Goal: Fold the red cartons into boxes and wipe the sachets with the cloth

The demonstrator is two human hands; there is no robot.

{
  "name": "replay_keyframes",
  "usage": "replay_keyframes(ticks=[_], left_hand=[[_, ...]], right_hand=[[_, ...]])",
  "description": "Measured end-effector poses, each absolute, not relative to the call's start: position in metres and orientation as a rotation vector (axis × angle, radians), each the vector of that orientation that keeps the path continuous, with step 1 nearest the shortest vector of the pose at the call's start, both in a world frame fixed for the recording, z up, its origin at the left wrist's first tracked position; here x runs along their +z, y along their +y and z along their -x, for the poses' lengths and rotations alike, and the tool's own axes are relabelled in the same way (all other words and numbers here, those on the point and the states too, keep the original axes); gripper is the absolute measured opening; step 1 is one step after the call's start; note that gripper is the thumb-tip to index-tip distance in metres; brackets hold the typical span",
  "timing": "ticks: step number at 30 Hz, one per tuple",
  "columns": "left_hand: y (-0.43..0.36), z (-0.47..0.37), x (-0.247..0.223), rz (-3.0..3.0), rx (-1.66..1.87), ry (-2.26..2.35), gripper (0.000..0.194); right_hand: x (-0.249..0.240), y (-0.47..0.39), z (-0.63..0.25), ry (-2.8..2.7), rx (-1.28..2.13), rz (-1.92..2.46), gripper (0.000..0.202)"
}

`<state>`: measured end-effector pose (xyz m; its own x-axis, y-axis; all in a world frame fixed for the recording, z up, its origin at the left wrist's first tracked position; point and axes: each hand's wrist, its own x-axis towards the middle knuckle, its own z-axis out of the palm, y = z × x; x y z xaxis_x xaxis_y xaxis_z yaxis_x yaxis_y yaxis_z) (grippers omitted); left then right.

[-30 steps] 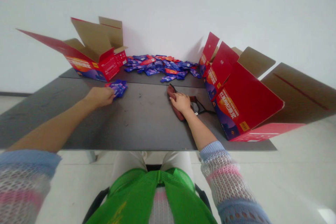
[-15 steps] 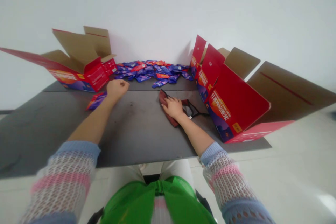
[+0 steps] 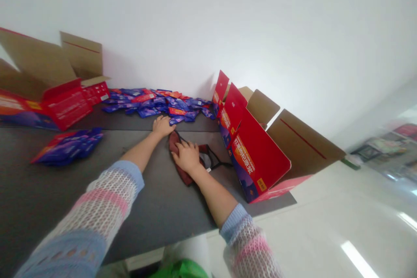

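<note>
Left hand: The left hand is palm down with its fingers out and a bit apart. It is at the near edge of the pile, right by one packet. I can't tell if it touches that packet.
Right hand: The right hand is open, palm down, with its fingers spread on top of the brown thing.
Brown thing: It lies on the table, under the right hand and just beside the left. It has black straps on its right side. It may be a cap or a bag; the hand hides too much to be sure.
Pile: The pile is lots of blue and red packets, lying loose at the back of the table by the white wall.
Stack: More packets lie in a flat stack on the left of the table, in front of the left box.
Left box: The left box is red, with its flaps up and brown insides showing.
Right boxes: A row of red boxes stands along the right side, flaps up too. The nearest one is near the brown thing.
Sleeves: The knit sleeves are white, pink and blue.
</note>
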<state>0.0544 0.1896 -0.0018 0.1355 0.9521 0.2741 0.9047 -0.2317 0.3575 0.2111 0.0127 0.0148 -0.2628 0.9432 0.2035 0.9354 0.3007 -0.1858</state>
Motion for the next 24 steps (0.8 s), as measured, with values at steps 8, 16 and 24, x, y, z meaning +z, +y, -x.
replay_keyframes(ticks=[8,16,24], left_hand=[[0.191,-0.033,-0.002,-2.686,0.615,1.693,0.042],[0.147,0.041,0.005,-2.639,0.477,1.294,0.061],[0.063,0.062,0.030,-2.567,0.184,0.827,0.051]], right_hand=[[0.015,0.014,-0.214,-2.317,0.015,1.683,0.046],[0.028,0.006,-0.214,-2.192,0.079,1.408,0.048],[0.029,0.014,-0.223,-2.103,0.049,1.403,0.048]])
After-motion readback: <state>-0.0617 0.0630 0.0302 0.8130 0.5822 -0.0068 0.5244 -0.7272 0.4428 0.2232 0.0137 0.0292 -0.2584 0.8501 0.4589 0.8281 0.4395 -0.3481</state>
